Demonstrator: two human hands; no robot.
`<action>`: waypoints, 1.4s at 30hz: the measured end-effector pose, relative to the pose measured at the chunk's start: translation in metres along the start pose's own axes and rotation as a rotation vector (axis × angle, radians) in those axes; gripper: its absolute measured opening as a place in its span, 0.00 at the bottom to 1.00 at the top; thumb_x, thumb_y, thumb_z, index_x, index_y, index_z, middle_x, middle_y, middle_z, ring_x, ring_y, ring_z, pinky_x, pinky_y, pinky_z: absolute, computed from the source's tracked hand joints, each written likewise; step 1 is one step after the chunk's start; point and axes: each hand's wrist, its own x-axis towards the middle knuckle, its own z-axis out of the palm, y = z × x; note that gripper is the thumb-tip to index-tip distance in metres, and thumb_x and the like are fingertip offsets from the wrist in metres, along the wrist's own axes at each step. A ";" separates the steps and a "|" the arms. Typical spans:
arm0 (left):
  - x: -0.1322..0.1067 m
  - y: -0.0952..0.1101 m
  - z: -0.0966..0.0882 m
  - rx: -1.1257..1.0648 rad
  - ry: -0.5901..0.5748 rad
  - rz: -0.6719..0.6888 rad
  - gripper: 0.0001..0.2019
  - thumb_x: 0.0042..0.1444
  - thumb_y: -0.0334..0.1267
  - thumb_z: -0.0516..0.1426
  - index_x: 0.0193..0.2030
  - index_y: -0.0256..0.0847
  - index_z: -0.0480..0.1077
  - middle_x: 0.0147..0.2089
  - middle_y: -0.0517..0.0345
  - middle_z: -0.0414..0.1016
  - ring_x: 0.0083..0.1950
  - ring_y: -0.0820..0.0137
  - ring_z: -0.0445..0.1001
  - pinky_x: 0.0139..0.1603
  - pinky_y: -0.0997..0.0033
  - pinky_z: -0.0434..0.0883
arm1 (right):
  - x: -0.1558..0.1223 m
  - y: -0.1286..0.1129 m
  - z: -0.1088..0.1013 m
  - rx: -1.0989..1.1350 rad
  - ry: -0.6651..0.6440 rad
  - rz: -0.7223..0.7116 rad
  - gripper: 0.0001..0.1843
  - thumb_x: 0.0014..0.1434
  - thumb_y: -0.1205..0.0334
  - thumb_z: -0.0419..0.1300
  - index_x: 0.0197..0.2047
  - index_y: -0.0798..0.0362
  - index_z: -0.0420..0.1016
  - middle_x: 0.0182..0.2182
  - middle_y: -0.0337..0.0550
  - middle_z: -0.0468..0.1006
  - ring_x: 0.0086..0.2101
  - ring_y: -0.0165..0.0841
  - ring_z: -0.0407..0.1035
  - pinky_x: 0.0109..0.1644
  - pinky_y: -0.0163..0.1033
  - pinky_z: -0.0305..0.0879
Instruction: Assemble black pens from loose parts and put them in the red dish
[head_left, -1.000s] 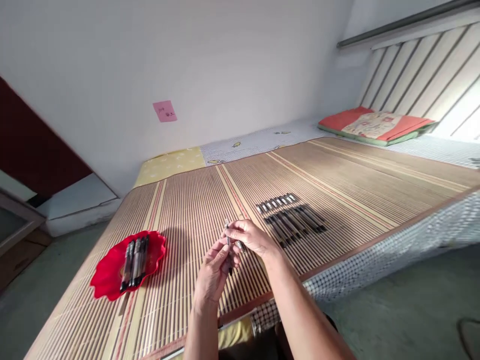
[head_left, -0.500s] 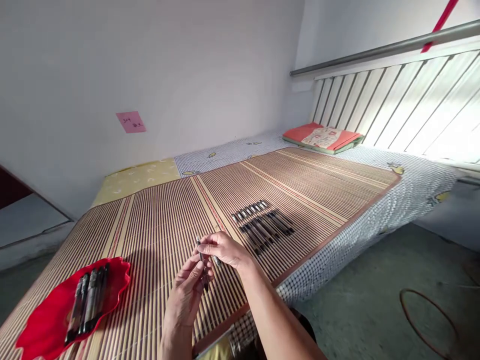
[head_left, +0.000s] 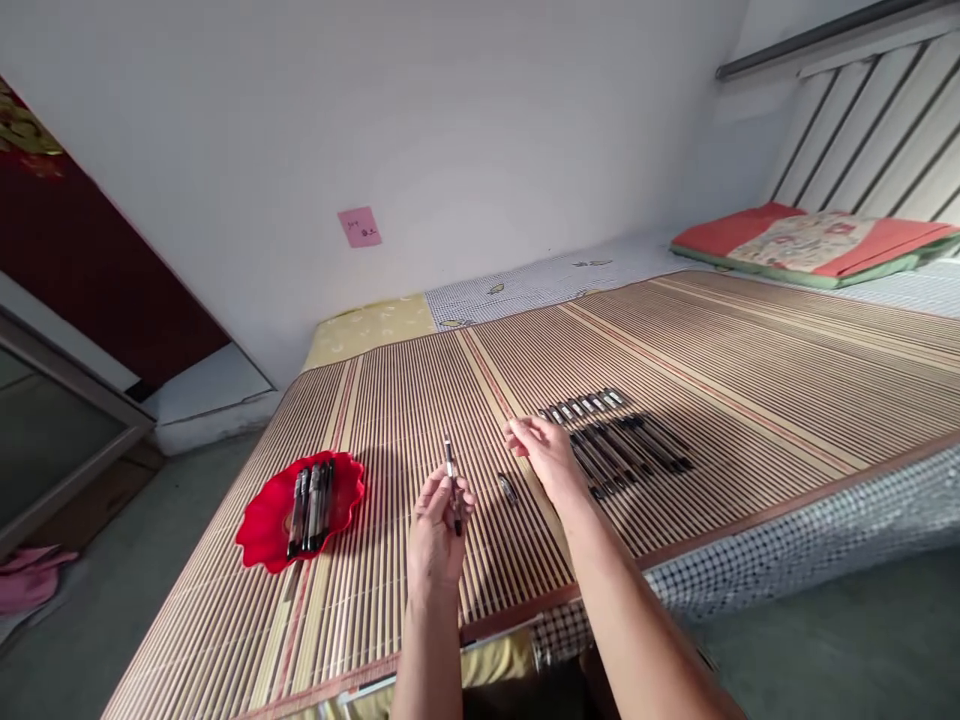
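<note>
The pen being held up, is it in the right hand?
No, the left hand grips the pen, and the right hand is apart from it.

Two hands (head_left: 437, 512) (head_left: 550, 455); one red dish (head_left: 262, 527); pens (head_left: 313, 505): count unclear.

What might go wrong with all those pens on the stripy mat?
The pen is only in the fingers of the left hand, so it might slip and drop onto the mat.
A small dark piece, maybe a cap, lies loose between the hands and could get bumped away.
The right hand is right beside the lined-up pens, so it may nudge them crooked.
</note>
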 end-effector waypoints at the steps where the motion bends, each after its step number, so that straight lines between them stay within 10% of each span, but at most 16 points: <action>1: 0.002 0.002 -0.004 -0.029 0.038 0.020 0.14 0.49 0.35 0.72 0.40 0.37 0.75 0.31 0.59 0.78 0.27 0.76 0.76 0.30 0.79 0.73 | 0.003 0.003 -0.005 -0.050 0.054 -0.005 0.25 0.57 0.38 0.66 0.38 0.54 0.79 0.36 0.47 0.82 0.32 0.33 0.75 0.32 0.36 0.69; 14: 0.000 0.004 -0.002 -0.018 0.083 0.016 0.22 0.39 0.35 0.75 0.41 0.39 0.76 0.32 0.61 0.78 0.24 0.80 0.67 0.24 0.82 0.61 | -0.010 0.001 -0.002 -0.830 -0.296 0.159 0.08 0.56 0.59 0.71 0.33 0.52 0.77 0.34 0.45 0.83 0.35 0.37 0.76 0.37 0.38 0.63; 25: -0.002 0.002 -0.001 -0.049 0.013 -0.024 0.15 0.52 0.38 0.70 0.44 0.33 0.79 0.27 0.59 0.73 0.24 0.78 0.66 0.23 0.80 0.63 | -0.013 0.004 0.002 -0.886 -0.417 0.154 0.12 0.52 0.69 0.74 0.34 0.52 0.75 0.35 0.44 0.82 0.37 0.37 0.77 0.39 0.37 0.64; 33: -0.002 0.002 0.001 -0.004 -0.049 -0.028 0.15 0.48 0.37 0.72 0.41 0.36 0.77 0.31 0.57 0.78 0.26 0.75 0.73 0.26 0.77 0.65 | -0.012 0.005 0.009 -0.746 -0.447 0.092 0.08 0.55 0.70 0.69 0.37 0.53 0.75 0.34 0.40 0.80 0.35 0.33 0.75 0.37 0.36 0.65; 42: -0.006 0.005 0.006 0.035 -0.050 -0.055 0.22 0.40 0.38 0.76 0.40 0.38 0.75 0.31 0.58 0.79 0.30 0.74 0.75 0.32 0.76 0.70 | 0.003 0.013 0.009 0.135 -0.133 0.113 0.21 0.43 0.52 0.78 0.36 0.54 0.78 0.29 0.39 0.81 0.29 0.31 0.75 0.33 0.35 0.70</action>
